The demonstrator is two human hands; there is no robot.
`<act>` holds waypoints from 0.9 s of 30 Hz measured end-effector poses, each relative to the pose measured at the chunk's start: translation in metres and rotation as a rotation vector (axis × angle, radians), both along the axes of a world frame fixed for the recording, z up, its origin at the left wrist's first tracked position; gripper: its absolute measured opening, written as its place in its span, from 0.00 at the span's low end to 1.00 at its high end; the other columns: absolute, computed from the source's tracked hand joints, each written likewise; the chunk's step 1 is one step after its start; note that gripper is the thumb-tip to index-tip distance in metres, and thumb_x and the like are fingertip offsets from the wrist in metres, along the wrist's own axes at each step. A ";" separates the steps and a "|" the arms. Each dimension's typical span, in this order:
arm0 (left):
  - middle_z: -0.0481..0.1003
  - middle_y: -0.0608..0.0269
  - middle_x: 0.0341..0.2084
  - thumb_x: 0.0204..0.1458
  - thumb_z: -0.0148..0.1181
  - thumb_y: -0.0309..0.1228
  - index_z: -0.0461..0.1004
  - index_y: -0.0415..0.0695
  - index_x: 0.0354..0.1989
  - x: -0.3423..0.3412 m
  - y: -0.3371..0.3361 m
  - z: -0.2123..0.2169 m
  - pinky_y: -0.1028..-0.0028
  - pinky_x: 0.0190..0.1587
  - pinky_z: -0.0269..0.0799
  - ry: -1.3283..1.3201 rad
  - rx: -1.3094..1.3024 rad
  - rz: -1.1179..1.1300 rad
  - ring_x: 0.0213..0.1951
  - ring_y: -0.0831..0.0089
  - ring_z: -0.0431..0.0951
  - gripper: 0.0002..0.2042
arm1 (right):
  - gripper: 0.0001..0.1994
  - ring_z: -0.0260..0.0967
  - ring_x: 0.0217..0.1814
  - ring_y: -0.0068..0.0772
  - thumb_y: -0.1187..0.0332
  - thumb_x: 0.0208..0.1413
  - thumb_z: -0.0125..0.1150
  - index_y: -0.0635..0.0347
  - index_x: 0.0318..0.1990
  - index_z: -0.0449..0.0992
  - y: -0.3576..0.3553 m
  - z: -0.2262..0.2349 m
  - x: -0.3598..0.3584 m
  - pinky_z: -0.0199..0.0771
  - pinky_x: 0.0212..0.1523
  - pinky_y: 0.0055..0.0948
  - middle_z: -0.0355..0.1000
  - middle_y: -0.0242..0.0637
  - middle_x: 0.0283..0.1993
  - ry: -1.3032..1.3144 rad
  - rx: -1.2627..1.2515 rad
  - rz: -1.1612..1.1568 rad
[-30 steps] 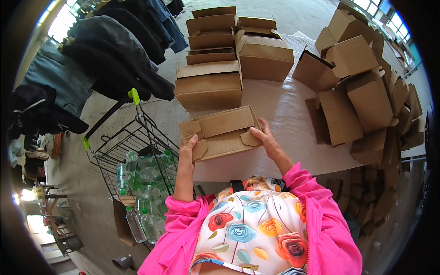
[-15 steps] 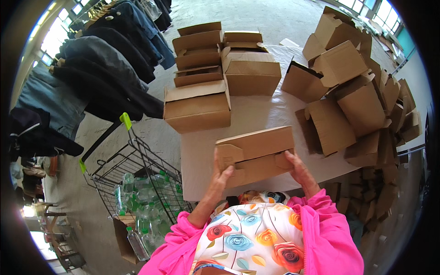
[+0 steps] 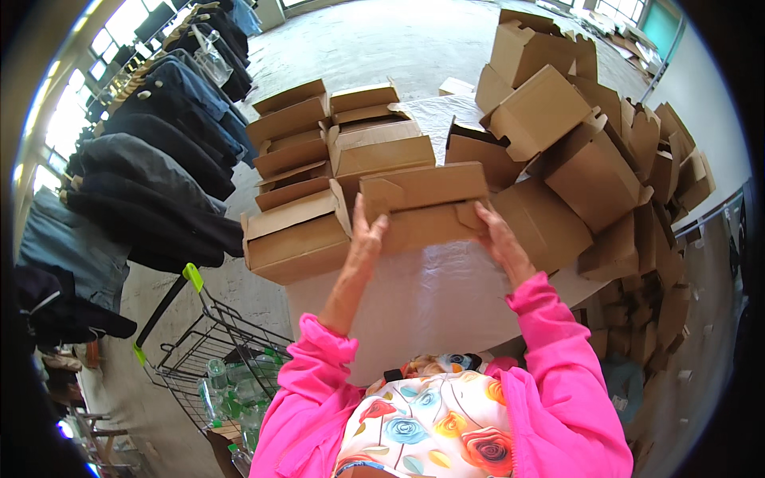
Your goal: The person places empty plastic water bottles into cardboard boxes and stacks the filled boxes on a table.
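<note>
A brown cardboard box (image 3: 426, 209) is held out in front of me, above the white-covered table (image 3: 430, 295). My left hand (image 3: 366, 233) grips its left end, with the thumb on the near face. The right end is in my right hand (image 3: 499, 233), fingers closed round the edge. Just beyond and to the left stand rows of open-flapped cardboard boxes (image 3: 299, 227), and the held box overlaps the nearest of them in view. What lies under the held box is hidden.
A tumbled pile of open cardboard boxes (image 3: 594, 163) covers the table's right side. At the lower left stands a black wire cart (image 3: 209, 342) with green-capped plastic bottles (image 3: 227, 390). Dark clothes (image 3: 151, 151) hang on a rack along the left.
Both my hands have carried the box forward, away from my body, toward the rows of boxes. My arms are stretched further out, and the whole view has shifted.
</note>
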State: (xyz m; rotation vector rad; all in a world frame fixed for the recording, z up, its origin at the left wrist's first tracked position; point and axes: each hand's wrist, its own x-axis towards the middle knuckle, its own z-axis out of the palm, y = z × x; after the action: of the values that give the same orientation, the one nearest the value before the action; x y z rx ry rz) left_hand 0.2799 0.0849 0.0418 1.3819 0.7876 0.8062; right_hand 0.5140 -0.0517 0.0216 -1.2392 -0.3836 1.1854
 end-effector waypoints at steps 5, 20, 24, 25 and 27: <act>0.53 0.44 0.59 0.50 0.51 0.27 0.48 0.38 0.62 0.011 0.041 -0.026 0.66 0.63 0.44 0.450 0.756 0.238 0.63 0.52 0.48 0.30 | 0.40 0.45 0.65 0.41 0.55 0.53 0.54 0.57 0.66 0.36 0.038 -0.028 -0.019 0.49 0.60 0.45 0.47 0.42 0.64 -0.040 0.009 -0.002; 0.55 0.51 0.59 0.47 0.45 0.22 0.58 0.39 0.57 -0.002 -0.007 -0.050 0.56 0.63 0.43 1.113 1.152 0.121 0.62 0.52 0.51 0.25 | 0.23 0.64 0.41 0.38 0.53 0.46 0.63 0.58 0.41 0.64 0.040 -0.006 0.113 0.62 0.48 0.41 0.69 0.40 0.35 0.889 0.330 -0.840; 0.49 0.51 0.62 0.47 0.47 0.23 0.58 0.41 0.58 -0.015 -0.034 -0.041 0.54 0.63 0.39 1.083 1.148 -0.015 0.64 0.51 0.43 0.25 | 0.09 0.66 0.27 0.33 0.63 0.53 0.53 0.56 0.25 0.70 0.038 -0.026 0.164 0.68 0.36 0.40 0.68 0.30 0.21 1.147 0.506 -0.914; 0.49 0.50 0.62 0.46 0.48 0.23 0.58 0.41 0.58 -0.020 -0.041 -0.035 0.52 0.63 0.39 1.065 1.125 -0.036 0.64 0.50 0.43 0.26 | 0.09 0.66 0.27 0.33 0.65 0.54 0.51 0.56 0.24 0.71 0.039 -0.022 0.170 0.69 0.35 0.42 0.68 0.30 0.21 1.198 0.494 -0.914; 0.49 0.50 0.61 0.46 0.51 0.24 0.58 0.43 0.58 -0.028 -0.054 -0.025 0.50 0.62 0.38 1.025 1.079 -0.076 0.64 0.48 0.42 0.26 | 0.07 0.65 0.28 0.34 0.70 0.54 0.50 0.58 0.26 0.70 0.048 -0.010 0.176 0.69 0.37 0.43 0.67 0.33 0.21 1.149 0.606 -0.896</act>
State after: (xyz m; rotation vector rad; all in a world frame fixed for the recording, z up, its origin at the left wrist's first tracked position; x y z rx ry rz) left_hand 0.2516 0.0310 0.0173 2.8819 1.0940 0.3861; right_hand 0.6900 -0.0042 0.0114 -0.0160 0.5987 0.7126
